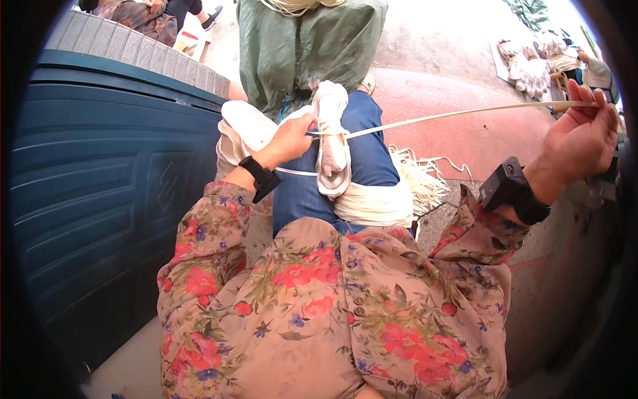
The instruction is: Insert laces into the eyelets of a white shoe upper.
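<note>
A white shoe (332, 159) rests across my thighs, with its opening toward me. From its middle a flat cream shoelace (452, 120) stretches taut to the far right. My right hand (583, 133) pinches that end, the arm held well out to the side. At the shoe's left edge, my left hand (290, 141) is closed beside the lacing; a small dark tip shows at its fingers, but what it holds is too small to tell. Another pale lace crosses my left thigh to the shoe. More white shoes (251, 126) lie beyond my left wrist.
A cream bundle of laces (374, 205) lies over my right thigh, and loose laces (422, 178) heap on the ground beside it. Ahead stands a green sack (312, 50). A blue panelled door (100, 179) borders the left. Several white shoes (528, 66) sit far right; another person (149, 20) is far left.
</note>
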A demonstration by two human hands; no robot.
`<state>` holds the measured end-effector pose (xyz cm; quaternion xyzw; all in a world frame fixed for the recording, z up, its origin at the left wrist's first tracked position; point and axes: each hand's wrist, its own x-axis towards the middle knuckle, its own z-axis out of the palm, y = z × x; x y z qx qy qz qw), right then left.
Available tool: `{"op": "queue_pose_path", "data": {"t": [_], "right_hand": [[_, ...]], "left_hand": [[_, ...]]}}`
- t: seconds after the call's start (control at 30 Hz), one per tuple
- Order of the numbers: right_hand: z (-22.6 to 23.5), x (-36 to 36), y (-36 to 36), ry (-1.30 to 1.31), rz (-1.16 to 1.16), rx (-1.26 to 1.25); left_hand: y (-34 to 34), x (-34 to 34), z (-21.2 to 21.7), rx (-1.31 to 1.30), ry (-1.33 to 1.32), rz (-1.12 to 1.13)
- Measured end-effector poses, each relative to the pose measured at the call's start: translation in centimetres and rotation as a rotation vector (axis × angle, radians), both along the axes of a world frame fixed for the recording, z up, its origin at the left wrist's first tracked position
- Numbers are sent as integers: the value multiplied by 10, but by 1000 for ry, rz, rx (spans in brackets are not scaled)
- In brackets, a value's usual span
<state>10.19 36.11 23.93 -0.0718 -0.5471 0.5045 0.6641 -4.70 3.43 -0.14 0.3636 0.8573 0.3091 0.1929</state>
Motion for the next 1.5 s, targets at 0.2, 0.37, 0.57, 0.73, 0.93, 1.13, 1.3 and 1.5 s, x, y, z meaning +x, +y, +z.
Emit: {"op": "queue_pose_path", "data": {"t": [0.2, 0.37, 0.57, 0.73, 0.93, 1.13, 1.3, 1.5], "right_hand": [[-57, -36, -38, -521, 372, -115], [-194, -39, -138, -1111, 813, 90], [-238, -42, -193, -1284, 700, 382], [-239, -45, -196, -1358, 562, 533], [-250, -45, -182, -1324, 611, 628], [-255, -58, -191, -1316, 452, 1114], [-233, -53, -199, -1297, 335, 1438], [-197, -29, -173, -1285, 551, 907]], "left_hand": [[-6, 5, 4, -71, 116, 37], [-5, -5, 11, -33, -399, 220], [-12, 15, 6, 53, 7, 82], [-6, 28, 3, -129, 131, 114], [-3, 30, 1, -143, 179, 98], [3, 30, 2, -231, 224, 91], [3, 32, 5, -182, 217, 178], [0, 21, 10, -40, 275, 450]]}}
